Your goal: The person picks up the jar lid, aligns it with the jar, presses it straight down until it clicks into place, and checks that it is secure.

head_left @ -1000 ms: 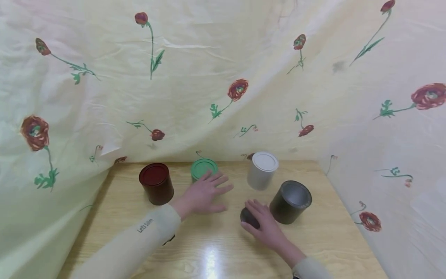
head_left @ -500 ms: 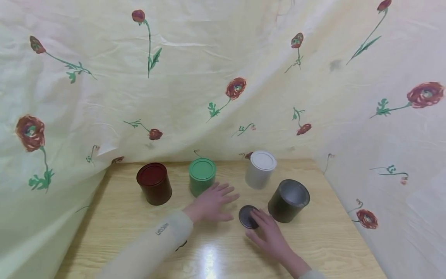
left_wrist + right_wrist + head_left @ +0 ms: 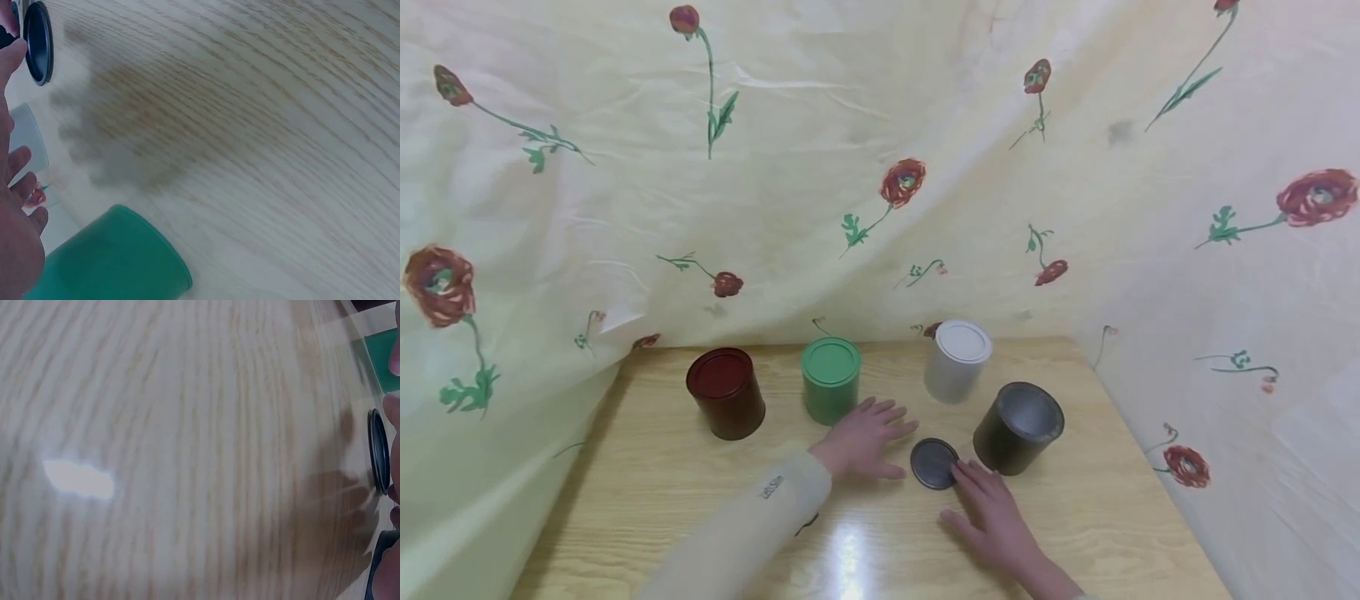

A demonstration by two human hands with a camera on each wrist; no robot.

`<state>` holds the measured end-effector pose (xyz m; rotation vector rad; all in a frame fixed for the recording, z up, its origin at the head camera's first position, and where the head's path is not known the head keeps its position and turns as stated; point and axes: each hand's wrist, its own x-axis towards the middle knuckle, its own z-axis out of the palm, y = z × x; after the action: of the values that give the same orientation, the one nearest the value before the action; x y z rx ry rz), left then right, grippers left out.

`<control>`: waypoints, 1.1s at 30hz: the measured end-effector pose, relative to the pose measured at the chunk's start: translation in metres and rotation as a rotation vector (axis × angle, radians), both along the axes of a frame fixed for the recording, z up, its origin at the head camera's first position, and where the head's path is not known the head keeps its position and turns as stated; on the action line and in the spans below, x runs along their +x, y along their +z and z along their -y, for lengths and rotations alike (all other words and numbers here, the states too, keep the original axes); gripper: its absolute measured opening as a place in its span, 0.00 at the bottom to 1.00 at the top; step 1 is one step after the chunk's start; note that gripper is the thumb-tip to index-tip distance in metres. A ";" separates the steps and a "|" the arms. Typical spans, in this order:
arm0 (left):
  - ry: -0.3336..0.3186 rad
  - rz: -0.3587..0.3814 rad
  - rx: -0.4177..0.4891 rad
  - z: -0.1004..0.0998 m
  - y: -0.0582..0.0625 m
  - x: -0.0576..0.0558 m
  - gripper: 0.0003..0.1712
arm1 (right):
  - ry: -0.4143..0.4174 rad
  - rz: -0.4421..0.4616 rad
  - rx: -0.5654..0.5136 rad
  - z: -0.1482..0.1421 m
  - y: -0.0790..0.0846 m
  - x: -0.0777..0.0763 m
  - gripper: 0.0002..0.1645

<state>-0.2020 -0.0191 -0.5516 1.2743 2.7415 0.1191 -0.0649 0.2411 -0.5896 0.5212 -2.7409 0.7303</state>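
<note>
A round black lid (image 3: 934,463) lies flat on the wooden table between the two hands. My right hand (image 3: 992,517) is just to its right, fingers extended, with the fingertips at the lid's right edge; whether they touch it I cannot tell. Behind that hand stands a black can (image 3: 1017,433) with an open top. My left hand (image 3: 867,440) hovers left of the lid with spread fingers and holds nothing. Close behind the left hand is a green can (image 3: 831,383) with its lid on; its side fills the lower left of the left wrist view.
A dark red lidded can (image 3: 726,396) stands at the back left. At the back right is a white lidded can (image 3: 957,364). A flower-printed cloth (image 3: 805,208) hangs behind the table (image 3: 655,500) and along both sides.
My right hand has drawn back off the black lid toward the near right, uncovering it. My left hand has moved right, away from over the green can. The view has shifted slightly.
</note>
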 end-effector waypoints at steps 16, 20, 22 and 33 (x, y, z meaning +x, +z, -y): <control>-0.037 0.017 0.009 -0.013 -0.018 -0.010 0.50 | -0.055 -0.023 0.023 -0.004 -0.012 0.006 0.41; -0.030 0.017 -0.005 -0.016 -0.017 -0.011 0.50 | -0.064 -0.010 0.025 -0.005 -0.013 0.006 0.42; -0.024 0.019 -0.013 -0.018 -0.018 -0.011 0.50 | -0.067 -0.004 0.027 -0.006 -0.013 0.006 0.43; -0.029 0.004 -0.028 -0.024 -0.026 -0.015 0.52 | -0.088 0.005 0.044 -0.004 -0.011 0.004 0.45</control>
<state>-0.2165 0.0049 -0.5777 1.3042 2.7104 0.0796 -0.0606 0.2446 -0.6002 0.4047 -2.7706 0.6525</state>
